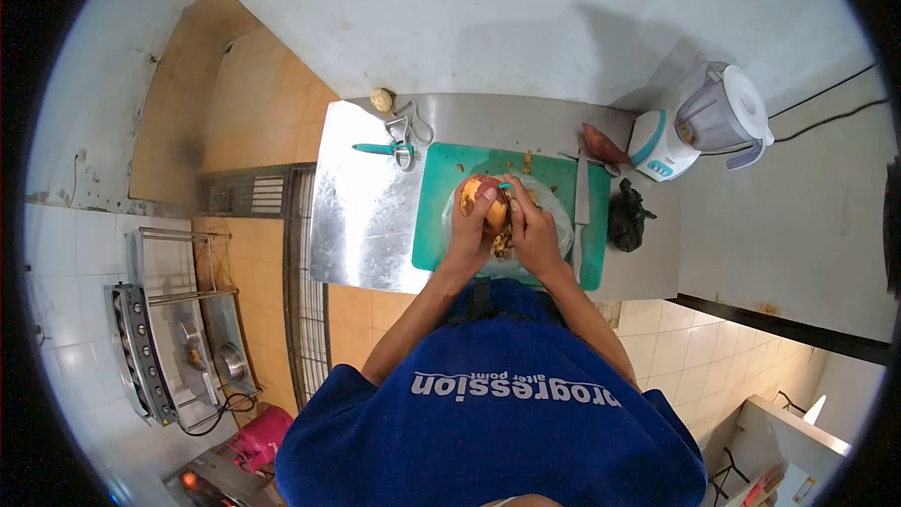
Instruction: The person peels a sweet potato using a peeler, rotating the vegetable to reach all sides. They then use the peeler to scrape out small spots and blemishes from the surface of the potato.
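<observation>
My left hand (pixel 472 222) is wrapped around a partly peeled sweet potato (pixel 496 218), with orange flesh showing beside reddish skin. My right hand (pixel 535 230) is closed on a peeler (pixel 508 186); only a small teal part and a dark edge of it show, held against the sweet potato's right side. Beneath both hands a clear plastic bag (pixel 561 223) with peelings (pixel 503 246) lies on a green cutting board (pixel 434 216). A knife (pixel 582 192) rests along the board's right side.
Left on the steel counter (pixel 361 235) are a teal-handled tool (pixel 374 148), metal utensils (pixel 409 127) and a pale round root (pixel 381 99). At right stand a blender (pixel 718 122), a reddish sweet potato (pixel 603 145) and a black plastic bag (pixel 627 218). A wall rises behind.
</observation>
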Action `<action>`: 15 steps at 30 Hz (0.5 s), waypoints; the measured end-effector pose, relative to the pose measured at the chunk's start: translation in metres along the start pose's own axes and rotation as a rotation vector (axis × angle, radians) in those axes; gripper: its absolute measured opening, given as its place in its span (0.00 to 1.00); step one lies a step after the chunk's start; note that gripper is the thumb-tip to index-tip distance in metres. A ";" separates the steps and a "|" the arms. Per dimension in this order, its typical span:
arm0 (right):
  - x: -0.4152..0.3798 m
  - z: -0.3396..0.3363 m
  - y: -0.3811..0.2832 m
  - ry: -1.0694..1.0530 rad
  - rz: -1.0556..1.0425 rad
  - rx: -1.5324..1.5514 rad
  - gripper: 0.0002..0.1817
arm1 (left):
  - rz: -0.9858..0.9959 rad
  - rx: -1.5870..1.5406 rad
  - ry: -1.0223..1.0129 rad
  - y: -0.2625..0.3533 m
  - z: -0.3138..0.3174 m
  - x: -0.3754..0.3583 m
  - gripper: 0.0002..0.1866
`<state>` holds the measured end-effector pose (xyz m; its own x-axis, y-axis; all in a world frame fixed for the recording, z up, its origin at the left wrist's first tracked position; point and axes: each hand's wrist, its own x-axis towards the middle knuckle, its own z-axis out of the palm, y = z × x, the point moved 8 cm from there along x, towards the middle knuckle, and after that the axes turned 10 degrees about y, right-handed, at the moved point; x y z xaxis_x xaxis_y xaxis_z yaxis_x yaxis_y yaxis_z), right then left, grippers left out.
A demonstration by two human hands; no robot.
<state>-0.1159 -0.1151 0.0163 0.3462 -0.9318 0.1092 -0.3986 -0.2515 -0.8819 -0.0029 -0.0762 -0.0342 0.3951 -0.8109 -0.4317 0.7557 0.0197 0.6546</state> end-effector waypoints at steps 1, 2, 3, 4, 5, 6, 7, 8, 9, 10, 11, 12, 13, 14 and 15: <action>-0.001 0.000 -0.004 0.024 -0.057 0.029 0.25 | -0.001 0.002 0.002 0.000 -0.002 0.001 0.27; -0.001 -0.001 -0.008 0.048 -0.115 0.057 0.24 | -0.045 -0.023 -0.018 -0.003 -0.002 0.003 0.27; -0.001 0.000 -0.006 0.049 -0.113 0.058 0.24 | -0.092 -0.048 -0.038 -0.006 -0.002 0.003 0.27; -0.001 0.001 -0.003 0.054 -0.123 0.093 0.24 | -0.092 -0.048 -0.039 -0.006 -0.004 0.004 0.27; 0.000 0.002 -0.002 0.059 -0.135 0.128 0.23 | -0.097 -0.042 -0.057 -0.006 -0.004 0.004 0.26; 0.000 0.003 0.000 0.059 -0.135 0.129 0.23 | -0.102 -0.036 -0.076 -0.006 -0.003 0.003 0.26; 0.001 0.004 0.002 0.067 -0.126 0.201 0.23 | -0.101 -0.033 -0.079 -0.004 -0.002 0.005 0.26; 0.001 0.004 0.005 0.070 -0.114 0.271 0.23 | -0.100 -0.039 -0.063 -0.004 -0.004 0.005 0.26; 0.002 -0.001 -0.001 0.071 -0.113 0.270 0.23 | -0.099 -0.045 -0.048 -0.005 -0.004 0.005 0.26; 0.004 -0.004 0.000 0.030 0.046 0.216 0.23 | -0.100 -0.044 -0.053 -0.005 -0.001 0.004 0.26; 0.005 -0.005 0.006 -0.013 0.205 0.162 0.23 | -0.076 -0.006 -0.057 -0.004 0.001 0.003 0.24; 0.007 -0.001 0.012 -0.012 0.204 0.161 0.23 | -0.051 0.031 -0.058 -0.002 0.004 0.001 0.24; 0.011 -0.001 0.005 0.068 -0.005 0.094 0.23 | -0.051 0.032 -0.058 0.000 0.006 -0.001 0.24; 0.009 -0.002 -0.003 0.151 -0.210 0.026 0.24 | -0.054 0.022 -0.058 0.002 0.009 -0.003 0.23; 0.009 -0.002 -0.005 0.153 -0.208 0.026 0.24 | -0.056 0.011 -0.058 0.003 0.011 -0.004 0.22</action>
<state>-0.1130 -0.1224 0.0224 0.2852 -0.8900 0.3558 -0.3097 -0.4369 -0.8445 -0.0080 -0.0792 -0.0241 0.3209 -0.8430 -0.4317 0.7701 -0.0331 0.6371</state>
